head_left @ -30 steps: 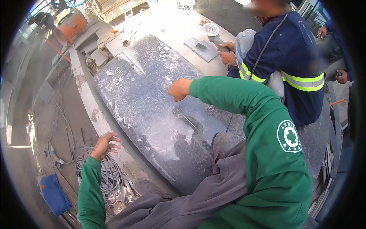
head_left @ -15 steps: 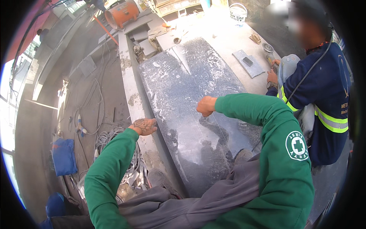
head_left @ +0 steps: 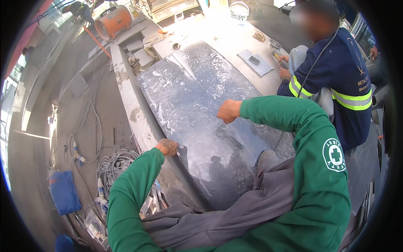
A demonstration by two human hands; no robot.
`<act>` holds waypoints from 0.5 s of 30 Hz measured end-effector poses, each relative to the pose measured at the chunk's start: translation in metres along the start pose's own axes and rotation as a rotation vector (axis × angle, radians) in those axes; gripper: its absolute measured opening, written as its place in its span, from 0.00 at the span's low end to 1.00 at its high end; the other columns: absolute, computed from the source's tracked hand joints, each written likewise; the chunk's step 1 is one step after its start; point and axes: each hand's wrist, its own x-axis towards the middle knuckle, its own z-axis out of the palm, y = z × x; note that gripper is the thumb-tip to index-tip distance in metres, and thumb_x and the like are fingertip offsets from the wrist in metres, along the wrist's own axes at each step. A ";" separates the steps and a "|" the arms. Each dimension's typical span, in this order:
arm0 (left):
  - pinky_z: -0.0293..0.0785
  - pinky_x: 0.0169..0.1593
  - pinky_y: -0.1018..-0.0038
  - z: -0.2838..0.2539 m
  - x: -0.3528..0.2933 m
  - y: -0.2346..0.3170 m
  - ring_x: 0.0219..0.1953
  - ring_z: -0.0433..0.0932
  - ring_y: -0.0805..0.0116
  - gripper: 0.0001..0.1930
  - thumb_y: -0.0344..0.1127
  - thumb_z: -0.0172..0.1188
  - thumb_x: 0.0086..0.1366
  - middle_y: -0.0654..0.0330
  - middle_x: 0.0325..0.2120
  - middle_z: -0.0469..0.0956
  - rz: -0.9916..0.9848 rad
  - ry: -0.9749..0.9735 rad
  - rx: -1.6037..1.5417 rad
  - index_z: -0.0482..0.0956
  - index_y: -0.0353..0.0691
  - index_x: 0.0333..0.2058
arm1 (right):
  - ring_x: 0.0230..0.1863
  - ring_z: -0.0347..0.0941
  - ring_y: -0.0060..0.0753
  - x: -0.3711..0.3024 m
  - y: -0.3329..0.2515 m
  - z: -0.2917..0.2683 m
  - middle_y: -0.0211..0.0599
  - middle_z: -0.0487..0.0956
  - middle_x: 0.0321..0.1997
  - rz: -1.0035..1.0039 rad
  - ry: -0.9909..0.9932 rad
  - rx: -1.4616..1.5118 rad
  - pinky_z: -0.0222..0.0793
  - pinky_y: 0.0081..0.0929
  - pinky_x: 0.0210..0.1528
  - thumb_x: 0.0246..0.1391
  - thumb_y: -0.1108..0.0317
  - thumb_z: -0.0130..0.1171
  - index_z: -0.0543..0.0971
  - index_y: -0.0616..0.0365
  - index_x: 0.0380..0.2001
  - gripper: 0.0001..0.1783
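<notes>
A wide, dust-streaked grey slab [head_left: 197, 105] lies in front of me, with my shoe [head_left: 266, 159] on its right side. Over the slab's middle, my right hand [head_left: 229, 111] is closed in a fist; anything inside it is hidden. My left hand [head_left: 168, 147] is at the slab's left edge beside the pale concrete kerb [head_left: 136, 113], its fingers curled in, and I cannot make out what they hold. White dust and thin scratch lines mark the slab's surface between my hands.
A co-worker in a navy jacket [head_left: 336, 71] crouches at right, holding an angle grinder [head_left: 276, 51] near a small grey stone piece [head_left: 262, 67]. A white bucket [head_left: 239, 19] and an orange blower [head_left: 113, 23] stand at the back. Coiled cables [head_left: 111, 172] and a blue bag [head_left: 64, 192] lie left.
The view has shifted, so the surroundings sit further left. My left hand has curled its fingers in and is closer to the slab. My right fist remains over the slab.
</notes>
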 end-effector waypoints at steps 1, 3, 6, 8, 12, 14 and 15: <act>0.77 0.48 0.57 -0.007 0.000 0.003 0.43 0.82 0.49 0.19 0.50 0.54 0.63 0.49 0.34 0.83 -0.007 0.018 0.011 0.82 0.41 0.40 | 0.37 0.81 0.54 -0.001 -0.005 -0.001 0.48 0.83 0.33 0.000 0.012 0.026 0.77 0.50 0.35 0.49 0.63 0.55 0.82 0.60 0.36 0.15; 0.77 0.49 0.56 -0.018 0.003 0.004 0.45 0.81 0.47 0.20 0.51 0.54 0.64 0.48 0.37 0.83 -0.004 0.055 0.007 0.80 0.41 0.43 | 0.37 0.81 0.54 -0.003 -0.014 -0.003 0.48 0.83 0.33 0.024 -0.012 0.042 0.77 0.50 0.35 0.49 0.63 0.56 0.82 0.60 0.36 0.14; 0.76 0.50 0.54 -0.016 0.005 0.001 0.46 0.80 0.45 0.22 0.52 0.54 0.64 0.47 0.41 0.81 0.028 0.077 -0.030 0.76 0.40 0.46 | 0.37 0.81 0.52 -0.006 -0.024 0.003 0.47 0.84 0.34 0.006 0.038 0.066 0.77 0.48 0.35 0.48 0.64 0.57 0.84 0.60 0.34 0.14; 0.76 0.50 0.54 -0.012 0.008 -0.002 0.47 0.80 0.45 0.22 0.52 0.54 0.64 0.47 0.42 0.81 0.068 0.061 -0.022 0.75 0.40 0.47 | 0.37 0.81 0.52 -0.010 -0.026 0.008 0.47 0.84 0.34 -0.017 0.072 0.075 0.77 0.48 0.35 0.47 0.65 0.57 0.85 0.60 0.33 0.14; 0.76 0.50 0.54 -0.004 0.003 -0.007 0.47 0.80 0.46 0.22 0.52 0.54 0.65 0.47 0.42 0.81 0.021 -0.003 0.008 0.75 0.41 0.47 | 0.38 0.81 0.53 -0.012 -0.030 0.004 0.48 0.84 0.34 -0.047 0.038 0.049 0.77 0.48 0.36 0.47 0.64 0.57 0.85 0.61 0.34 0.14; 0.76 0.50 0.54 -0.001 -0.002 -0.009 0.48 0.80 0.46 0.22 0.52 0.55 0.64 0.48 0.43 0.81 -0.009 -0.048 0.018 0.76 0.41 0.47 | 0.38 0.81 0.54 -0.012 -0.036 -0.002 0.48 0.84 0.34 -0.070 0.034 0.053 0.77 0.48 0.37 0.47 0.64 0.57 0.84 0.61 0.34 0.15; 0.76 0.50 0.54 0.000 -0.002 -0.008 0.48 0.80 0.46 0.22 0.53 0.55 0.64 0.48 0.43 0.81 -0.017 -0.058 0.004 0.76 0.41 0.47 | 0.39 0.81 0.54 -0.013 -0.039 -0.003 0.48 0.84 0.35 -0.081 0.040 0.067 0.77 0.48 0.37 0.47 0.64 0.57 0.84 0.61 0.34 0.15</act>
